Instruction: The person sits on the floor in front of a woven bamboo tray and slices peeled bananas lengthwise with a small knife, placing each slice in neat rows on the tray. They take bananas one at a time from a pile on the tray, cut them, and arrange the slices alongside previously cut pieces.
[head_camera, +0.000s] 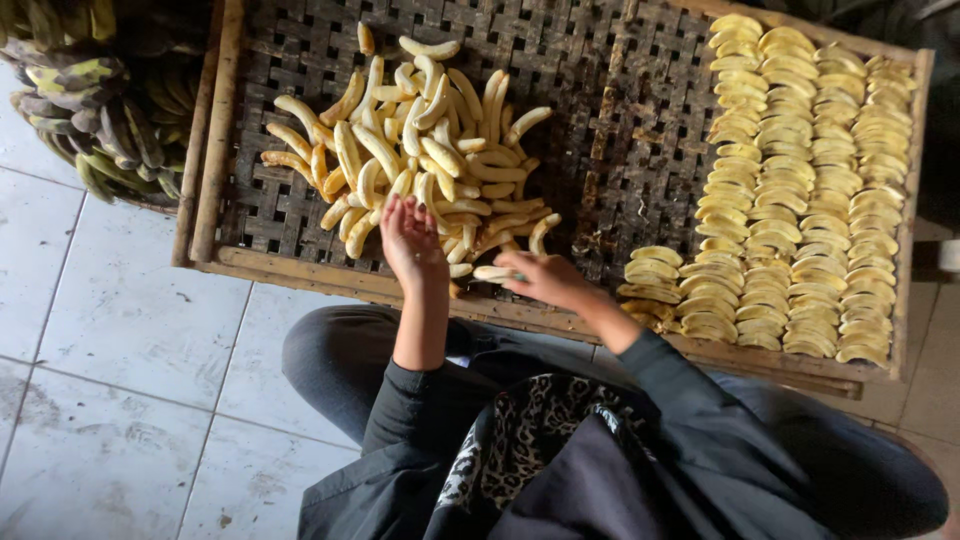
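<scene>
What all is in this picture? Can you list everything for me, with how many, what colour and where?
Woven tray: one, dark brown lattice in a wooden frame, across the top of the view.
Peeled bananas: a loose pile, too many to count, pale yellow, on the tray's left half.
Flattened banana pieces: many, yellow, laid in neat overlapping rows on the tray's right side.
Unpeeled bananas: a heap, green and dark, top left beside the tray.
Tiled floor: pale grey-white, lower left.
Left hand: resting on the edge of the pile, fingers spread.
Right hand: holding one peeled banana at the tray's near edge.
Dark sleeves and patterned cloth: the person's own clothing, bottom centre.
</scene>
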